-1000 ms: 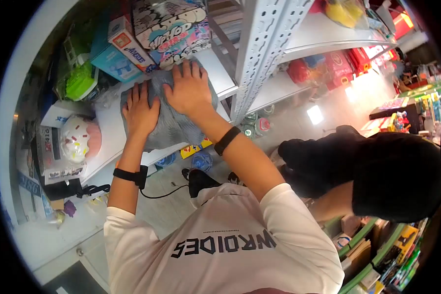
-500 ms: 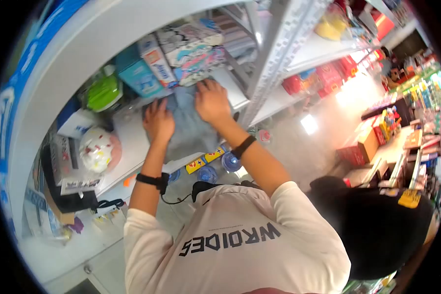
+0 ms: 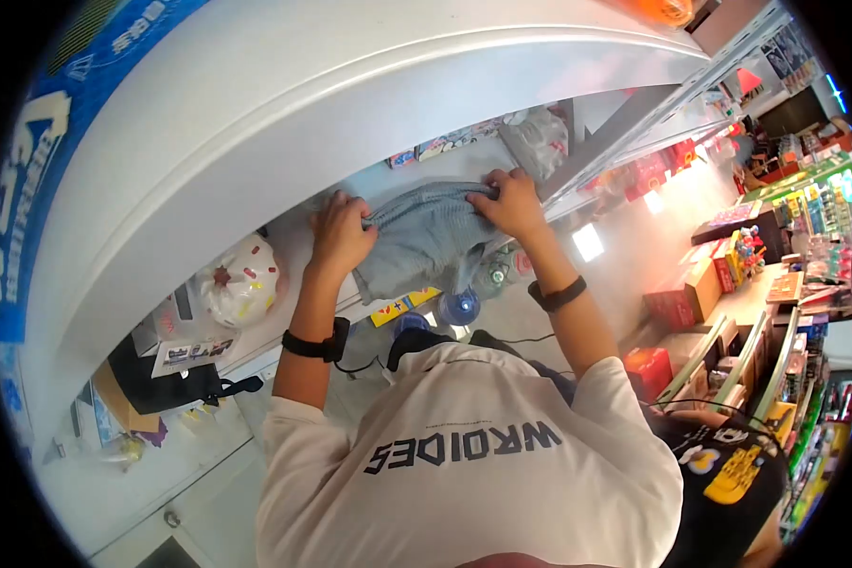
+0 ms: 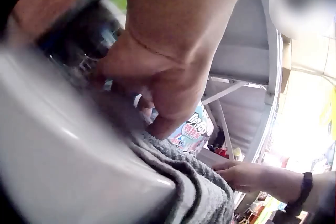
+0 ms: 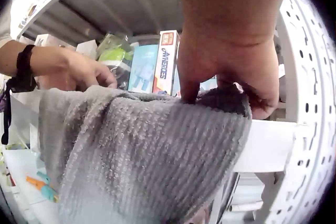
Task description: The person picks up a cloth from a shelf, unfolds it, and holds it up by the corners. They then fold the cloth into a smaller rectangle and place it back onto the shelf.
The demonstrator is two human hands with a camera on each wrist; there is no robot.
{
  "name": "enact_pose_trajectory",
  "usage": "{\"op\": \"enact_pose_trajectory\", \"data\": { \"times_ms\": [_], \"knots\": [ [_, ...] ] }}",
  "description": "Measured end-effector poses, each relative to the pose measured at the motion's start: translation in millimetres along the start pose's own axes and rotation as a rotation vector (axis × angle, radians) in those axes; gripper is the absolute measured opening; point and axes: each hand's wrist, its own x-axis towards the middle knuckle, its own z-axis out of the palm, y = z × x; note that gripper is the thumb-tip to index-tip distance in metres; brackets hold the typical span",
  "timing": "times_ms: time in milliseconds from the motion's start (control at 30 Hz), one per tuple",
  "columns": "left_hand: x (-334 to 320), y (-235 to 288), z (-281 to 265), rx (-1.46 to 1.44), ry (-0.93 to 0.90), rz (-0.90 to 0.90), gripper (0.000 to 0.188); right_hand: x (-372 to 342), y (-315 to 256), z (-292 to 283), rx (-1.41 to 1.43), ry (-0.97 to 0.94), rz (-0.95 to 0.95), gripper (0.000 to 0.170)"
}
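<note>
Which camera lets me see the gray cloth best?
The right wrist view. The gray cloth is big and close there, so you can see its ridges. The head view shows it smaller, from above, with the left hand and right hand at its edge. The left wrist view shows only bunched folds near the bottom.

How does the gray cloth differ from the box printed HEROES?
The gray cloth drapes over the shelf edge; the box stands upright behind it. The cloth is ribbed and gray; the box is white with print. Left hand and right hand hold the cloth, not the box. Both are on one shelf.
</note>
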Motion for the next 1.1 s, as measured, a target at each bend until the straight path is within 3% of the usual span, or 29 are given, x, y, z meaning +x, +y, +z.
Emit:
{"op": "enact_pose_trajectory", "data": {
  "times_ms": [67,133,200,267,333,400,433,500,567,667,767,933,1067,1100],
  "knots": [
    [-12,11,-7,0.07,0.122,0.132,0.031,-5,7,-1,0.053,0.042,-0.067,0.041],
    [-17,9,-8,-0.081,0.073,0.116,0.033,-9,8,-13,0.127,0.09,-0.138,0.038],
    [-24,8,-16,-0.217,0.043,0.081,0.035,-10,6,-33,0.597,-0.176,0.152,0.034],
    [-36,11,-27,-0.2,0.224,0.243,0.038,-11,17,-41,0.648,-0.215,0.067,0.032],
    [-50,22,-40,-0.179,0.191,0.065,0.041,-7,19,-53,0.695,-0.276,-0.063,0.031],
    [-71,21,-36,-0.331,0.14,-0.076,0.035,-7,21,-68,0.745,-0.512,-0.001,0.031],
    [-81,33,-38,-0.359,0.169,-0.124,0.03,-8,31,-62,0.748,-0.577,-0.062,0.031],
    [-99,46,-33,-0.373,0.277,-0.226,0.029,-3,54,-51,0.879,-0.531,-0.272,0.027],
    [-128,74,-23,-0.374,0.367,-0.313,0.028,-4,66,-60,0.964,-0.567,-0.339,0.025],
    [-134,127,-11,-0.326,0.553,-0.272,0.025,2,90,-83,1.023,-0.494,-0.487,0.018],
    [-143,173,14,-0.247,0.615,-0.357,0.02,12,116,-94,1.015,-0.383,-0.535,0.019],
    [-164,229,52,-0.017,0.596,-0.291,0.017,20,150,-120,0.99,-0.423,-0.608,0.021],
    [-182,267,80,-0.006,0.587,-0.329,0.022,24,169,-141,0.946,-0.442,-0.66,0.018],
    [-187,276,87,-0.046,0.624,-0.337,0.023,25,169,-146,1.001,-0.35,-0.781,0.017]
  ]
}}
